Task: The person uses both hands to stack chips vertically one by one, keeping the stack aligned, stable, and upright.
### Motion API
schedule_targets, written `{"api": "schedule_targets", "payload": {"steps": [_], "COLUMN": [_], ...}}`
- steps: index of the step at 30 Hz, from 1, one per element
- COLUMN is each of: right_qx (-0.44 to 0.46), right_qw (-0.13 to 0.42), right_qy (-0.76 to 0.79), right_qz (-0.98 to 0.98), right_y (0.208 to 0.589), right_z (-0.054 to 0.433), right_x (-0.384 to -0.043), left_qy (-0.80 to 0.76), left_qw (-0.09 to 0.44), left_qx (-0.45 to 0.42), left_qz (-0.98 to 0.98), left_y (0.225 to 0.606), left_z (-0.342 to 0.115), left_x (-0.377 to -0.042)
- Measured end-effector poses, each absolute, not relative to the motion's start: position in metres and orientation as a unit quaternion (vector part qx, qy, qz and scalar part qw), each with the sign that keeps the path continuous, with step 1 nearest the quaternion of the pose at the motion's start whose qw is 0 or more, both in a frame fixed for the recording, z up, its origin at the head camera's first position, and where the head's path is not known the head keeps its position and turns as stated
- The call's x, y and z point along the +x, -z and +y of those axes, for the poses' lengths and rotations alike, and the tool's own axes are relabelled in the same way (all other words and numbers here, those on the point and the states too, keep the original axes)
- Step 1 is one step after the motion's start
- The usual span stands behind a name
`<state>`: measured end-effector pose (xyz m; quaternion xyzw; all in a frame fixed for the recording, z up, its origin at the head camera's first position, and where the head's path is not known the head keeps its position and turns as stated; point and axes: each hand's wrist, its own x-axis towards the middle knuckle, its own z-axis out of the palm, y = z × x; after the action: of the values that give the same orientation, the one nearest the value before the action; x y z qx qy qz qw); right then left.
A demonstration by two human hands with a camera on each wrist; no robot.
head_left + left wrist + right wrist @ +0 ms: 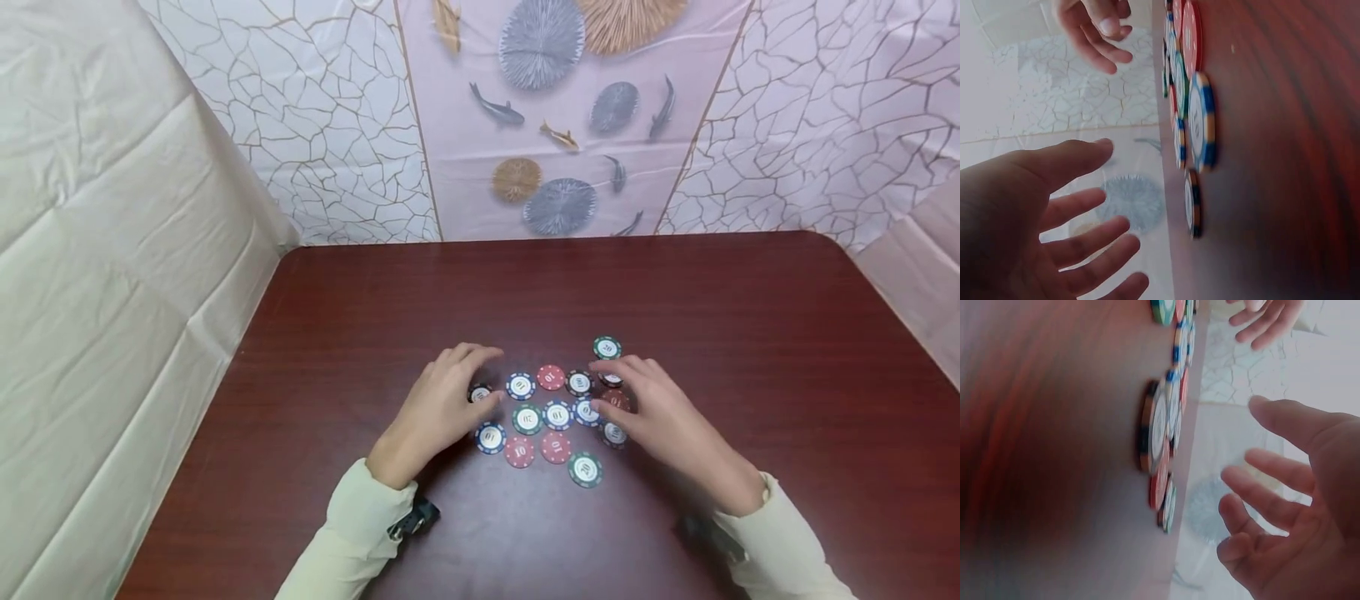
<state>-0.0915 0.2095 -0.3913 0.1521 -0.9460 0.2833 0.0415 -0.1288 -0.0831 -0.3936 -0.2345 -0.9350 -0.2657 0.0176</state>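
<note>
Several poker chips lie flat in a loose spread on the dark red table, among them a blue 10 chip, a red chip, a green 20 chip and a black chip. My left hand hovers at the left side of the spread, thumb and fingers apart, partly covering a black chip. Over the right side is my right hand, its fingers loosely bent and holding nothing. It partly hides a red chip. In both wrist views the fingers are above the tabletop, away from the chips.
The wooden table reaches back to a patterned cloth. A pale cloth wall borders the left edge. A dark strap shows at the left wrist. The farthest chip is a green one.
</note>
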Motion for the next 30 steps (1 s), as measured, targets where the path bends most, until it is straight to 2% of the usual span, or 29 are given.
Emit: {"api": "schedule_targets", "payload": {"steps": [4,14,25,30], "right_qx": [0.174,0.236,0.259,0.254], "right_qw": [0.024,0.005,-0.100,-0.136], "right_qy": [-0.290,-0.310,-0.262,-0.245], "right_qz": [-0.941,-0.921,-0.924,-0.926], "right_y": [0.398,0.411,0.404,0.397], "right_z": [0.204,0.197,0.187,0.184], "right_x": [-0.088,-0.092,-0.114,-0.124], "left_qy": [0.279,0.287,0.335,0.308], "left_qw": [-0.022,-0.077,-0.179,-0.198], "left_qx": [-0.259,-0.313,-0.375,-0.392], "left_qz": [-0.924,-0.902,-0.846,-0.844], "left_y": [0.400,0.414,0.417,0.413], "left_z": [-0.075,-0.067,-0.074,-0.073], "left_x": [-0.125,-0.132,-0.157,-0.164]}}
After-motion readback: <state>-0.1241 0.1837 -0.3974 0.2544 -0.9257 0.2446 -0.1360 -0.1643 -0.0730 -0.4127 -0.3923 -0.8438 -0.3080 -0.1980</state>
